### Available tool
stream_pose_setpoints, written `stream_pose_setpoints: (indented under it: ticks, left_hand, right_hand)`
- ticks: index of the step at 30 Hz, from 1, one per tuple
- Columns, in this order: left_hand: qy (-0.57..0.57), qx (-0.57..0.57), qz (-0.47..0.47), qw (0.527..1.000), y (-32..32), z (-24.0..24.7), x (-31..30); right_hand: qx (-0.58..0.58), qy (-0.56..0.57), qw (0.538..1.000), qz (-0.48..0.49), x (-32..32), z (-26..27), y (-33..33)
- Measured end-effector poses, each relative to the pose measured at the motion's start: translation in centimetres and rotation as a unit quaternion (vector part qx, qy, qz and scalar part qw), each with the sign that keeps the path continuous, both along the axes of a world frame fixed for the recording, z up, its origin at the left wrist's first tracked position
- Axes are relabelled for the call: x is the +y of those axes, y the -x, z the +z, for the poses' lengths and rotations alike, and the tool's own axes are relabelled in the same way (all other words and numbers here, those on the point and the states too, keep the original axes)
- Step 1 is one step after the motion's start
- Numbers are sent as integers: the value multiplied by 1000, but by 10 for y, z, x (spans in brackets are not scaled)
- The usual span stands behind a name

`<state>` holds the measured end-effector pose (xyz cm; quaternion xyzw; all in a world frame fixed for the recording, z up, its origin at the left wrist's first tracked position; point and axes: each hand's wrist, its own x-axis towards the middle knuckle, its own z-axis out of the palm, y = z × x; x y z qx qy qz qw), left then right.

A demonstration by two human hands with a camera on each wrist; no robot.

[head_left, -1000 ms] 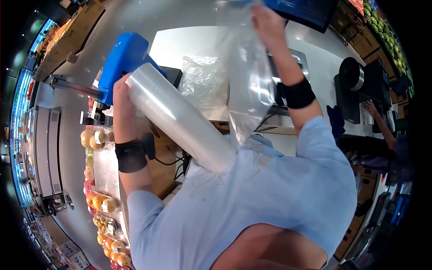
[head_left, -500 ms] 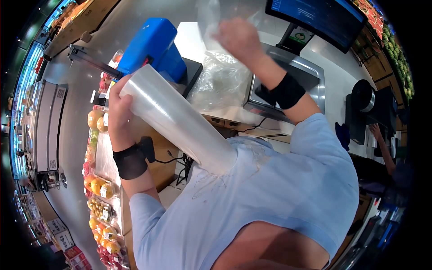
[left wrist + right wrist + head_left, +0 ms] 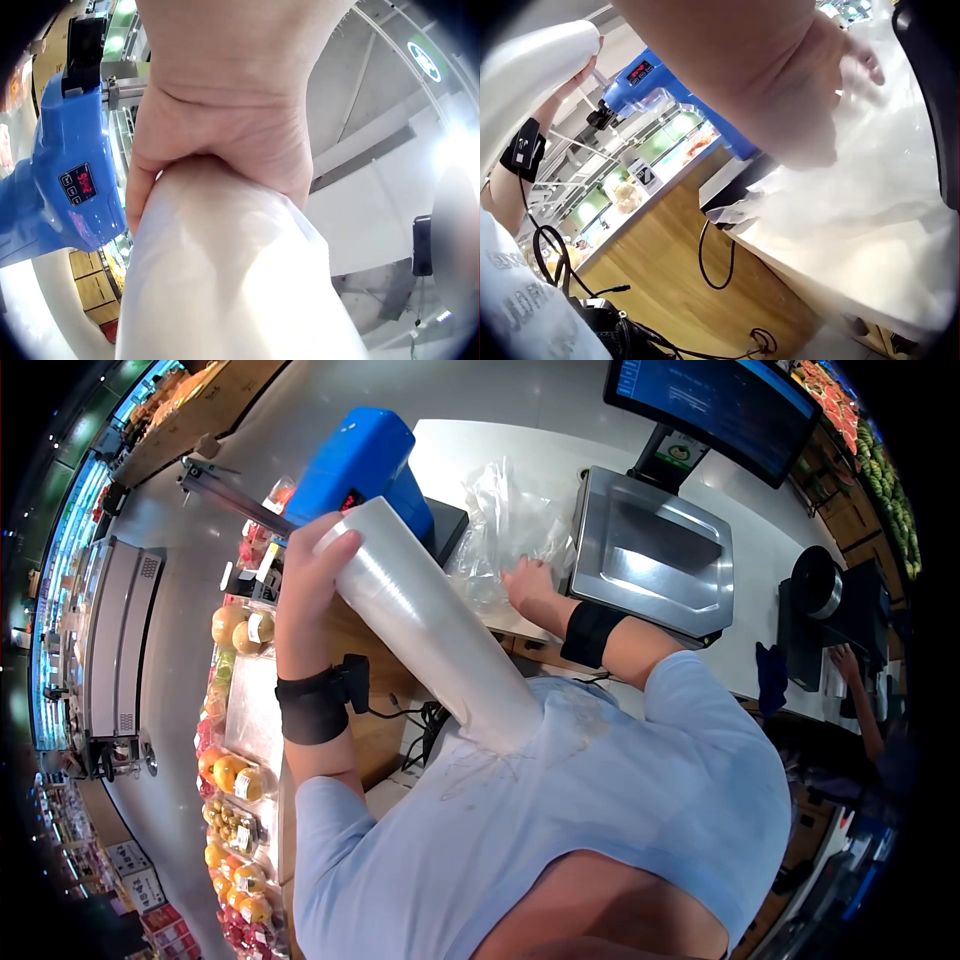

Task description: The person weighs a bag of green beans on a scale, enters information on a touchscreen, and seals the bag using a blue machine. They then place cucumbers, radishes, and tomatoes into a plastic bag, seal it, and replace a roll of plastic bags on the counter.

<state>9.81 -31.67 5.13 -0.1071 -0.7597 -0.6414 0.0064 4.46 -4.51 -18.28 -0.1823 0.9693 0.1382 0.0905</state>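
My left hand [image 3: 312,575] grips the upper end of a thick roll of clear plastic film [image 3: 425,615], thumb over the near edge, seen closely in the left wrist view. The roll slants down, its lower end against the light blue shirt [image 3: 600,780]. On the white counter lies a crumpled pile of clear plastic bags [image 3: 490,540]. My right hand [image 3: 532,592] is down at the near side of these bags, its fingers loosely bent over the plastic. In the right wrist view those fingers [image 3: 866,64] are blurred, with bags spread beneath them.
A steel-topped scale [image 3: 655,550] stands right of the bags, a monitor [image 3: 715,410] behind it. A blue machine [image 3: 360,470] with a red display is beyond my left hand. Packed fruit [image 3: 235,775] lines the left side. Black cables [image 3: 712,262] hang below the counter.
My right hand has come down from high over the counter, where it held up clear plastic, to the bag pile. My left hand keeps its hold on the roll. The view has shifted.
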Motion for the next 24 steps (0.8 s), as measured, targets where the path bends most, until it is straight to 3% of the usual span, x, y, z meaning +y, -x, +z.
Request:
stream_pose_setpoints:
  ticks: [1,3,4,5,8,10,11,13,15,19,24]
  left_hand:
    - [9,-8,-9,1000,0,1,2]
    - [11,12,3,1000,-3,5,9]
    - [12,20,5,1000,-5,6,10]
    - [11,27,8,1000,-7,7,10]
    - [5,15,7,1000,-9,6,9]
    - [-1,7,4,1000,-9,7,9]
    - [-2,9,3,1000,-9,6,9]
    - [-4,17,0,1000,-8,5,9]
    - [-3,19,-1,1000,-8,4,8]
    - [11,25,1,1000,-12,10,12]
    - [26,2,13,1000,-12,12,13]
  right_hand:
    - [0,3,1000,0,0,4,0]
    - [10,117,993,-2,2,16,12]
    - [78,162,984,-17,9,34,21]
    - [144,204,968,-29,18,60,31]
    - [196,280,937,-69,38,151,39]
    - [253,297,920,25,38,175,35]
    - [256,297,920,23,34,170,31]
    - [203,190,947,161,24,138,20]
    - [114,161,955,223,19,87,14]
    - [-41,122,975,182,20,-10,8]
    - [-117,142,977,107,19,-17,-3]
